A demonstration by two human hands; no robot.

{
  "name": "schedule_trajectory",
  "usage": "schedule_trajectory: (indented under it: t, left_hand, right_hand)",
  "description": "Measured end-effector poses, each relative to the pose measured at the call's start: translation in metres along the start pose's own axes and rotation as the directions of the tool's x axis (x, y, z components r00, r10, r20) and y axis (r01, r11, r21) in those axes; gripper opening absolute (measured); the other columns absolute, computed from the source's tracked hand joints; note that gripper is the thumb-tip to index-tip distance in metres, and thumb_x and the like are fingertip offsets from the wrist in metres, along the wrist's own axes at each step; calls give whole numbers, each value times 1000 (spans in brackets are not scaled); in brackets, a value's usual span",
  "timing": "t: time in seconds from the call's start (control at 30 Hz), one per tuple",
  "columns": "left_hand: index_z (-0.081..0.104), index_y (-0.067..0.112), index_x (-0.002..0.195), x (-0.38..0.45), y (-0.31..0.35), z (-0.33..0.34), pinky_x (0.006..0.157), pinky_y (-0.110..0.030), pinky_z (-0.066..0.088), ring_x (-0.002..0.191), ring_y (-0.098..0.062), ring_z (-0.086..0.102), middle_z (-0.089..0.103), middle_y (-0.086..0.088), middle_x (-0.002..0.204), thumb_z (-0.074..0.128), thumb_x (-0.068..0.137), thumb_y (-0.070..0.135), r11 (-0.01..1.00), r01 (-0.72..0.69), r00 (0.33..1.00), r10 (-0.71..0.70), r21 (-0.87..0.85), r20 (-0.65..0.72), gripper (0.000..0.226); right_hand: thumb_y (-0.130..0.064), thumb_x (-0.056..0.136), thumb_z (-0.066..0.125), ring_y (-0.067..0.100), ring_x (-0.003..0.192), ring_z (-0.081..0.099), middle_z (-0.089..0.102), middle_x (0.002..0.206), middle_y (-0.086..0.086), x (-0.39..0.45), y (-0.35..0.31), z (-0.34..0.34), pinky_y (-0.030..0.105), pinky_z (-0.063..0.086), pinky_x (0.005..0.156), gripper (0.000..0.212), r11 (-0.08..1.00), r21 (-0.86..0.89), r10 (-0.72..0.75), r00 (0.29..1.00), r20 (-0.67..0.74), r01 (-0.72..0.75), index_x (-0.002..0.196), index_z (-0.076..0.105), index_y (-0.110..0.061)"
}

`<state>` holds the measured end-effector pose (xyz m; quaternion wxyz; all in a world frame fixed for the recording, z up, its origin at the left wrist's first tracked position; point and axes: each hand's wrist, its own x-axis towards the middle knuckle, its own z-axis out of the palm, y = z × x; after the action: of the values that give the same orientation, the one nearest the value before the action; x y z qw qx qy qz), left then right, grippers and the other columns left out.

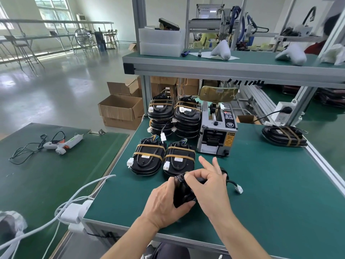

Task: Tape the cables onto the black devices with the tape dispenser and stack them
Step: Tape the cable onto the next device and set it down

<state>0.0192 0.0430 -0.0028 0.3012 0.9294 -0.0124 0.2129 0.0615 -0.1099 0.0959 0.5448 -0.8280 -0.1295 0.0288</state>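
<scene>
Left hand (164,204) cups the device (183,193) from below-left; right hand (209,186) pinches its top, index and middle fingers raised.

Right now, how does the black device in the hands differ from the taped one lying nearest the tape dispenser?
The held device is gripped by the left hand and right hand; the taped device lies flat on the green table. The taped device carries two tan tape bands pinning its cable; the held device shows none, and its cable with white connector trails loose. Both are black with white connectors.
</scene>
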Motion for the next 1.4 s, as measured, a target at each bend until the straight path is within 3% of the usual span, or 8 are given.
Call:
schedule_trajectory:
  t: [0.2,0.37,0.53,0.67,0.8,1.0,1.2,1.4]
  left_hand:
    - [33,41,102,0,0,0,65,-11,31,74,-3,44,46,29,85,65,83,71,1000,-8,1000,8,15,-4,48]
    - [27,46,99,0,0,-1,63,-5,32,75,-6,44,44,32,83,65,83,71,1000,-7,1000,7,1,1,49]
    - [26,48,100,0,0,-1,63,-5,34,75,9,51,45,33,84,65,84,72,1000,2,1000,-2,1,11,48]
    - [25,50,101,-1,0,-1,64,-5,35,77,10,53,45,34,85,64,84,73,1000,-6,1000,6,-4,17,48]
    - [24,49,99,-1,0,-1,63,-4,34,73,-3,45,44,34,84,67,83,72,1000,-14,1000,14,-3,-7,50]
    - [25,49,100,-1,-1,0,62,-4,32,76,-3,43,43,34,83,69,81,69,1000,-28,999,28,2,-20,52]
    - [26,49,100,-1,-2,1,62,-4,32,74,-4,44,43,36,84,68,81,70,1000,-12,1000,12,4,-4,51]
    - [30,47,100,-1,-3,2,64,-8,33,72,-6,48,46,34,85,67,81,71,1000,13,1000,-12,-14,15,48]
  right_hand:
    - [-28,86,75,-7,153,2,45,156,-18,0,3,1,30,-18,120,17,1000,-13,-5,1000,-3,5,70,74,-28]
    - [-27,86,75,-6,153,2,45,156,-18,0,4,2,31,-17,121,22,1000,-21,-9,1000,-10,9,65,73,-21]
    - [-27,86,74,-6,153,2,45,156,-17,-2,3,2,32,-17,122,23,1000,-18,-19,1000,-20,18,64,72,-22]
    - [-27,86,74,-6,154,2,46,156,-17,-2,4,2,34,-16,123,22,1000,-20,-17,1000,-22,17,65,72,-21]
    - [-27,85,74,-8,153,2,46,155,-18,-2,5,4,36,-16,124,19,1000,-16,-25,999,-31,24,67,72,-23]
    - [-27,85,75,-9,152,1,46,156,-18,-3,7,5,34,-16,124,20,999,-26,-23,999,-35,22,66,72,-24]
    - [-33,85,76,-10,152,1,44,157,-17,-5,2,5,32,-17,122,11,999,-22,-31,999,-34,30,78,73,-41]
    - [-35,84,77,-5,154,4,45,157,-13,-3,4,6,34,-16,123,22,998,-65,-19,999,-42,17,65,72,-24]
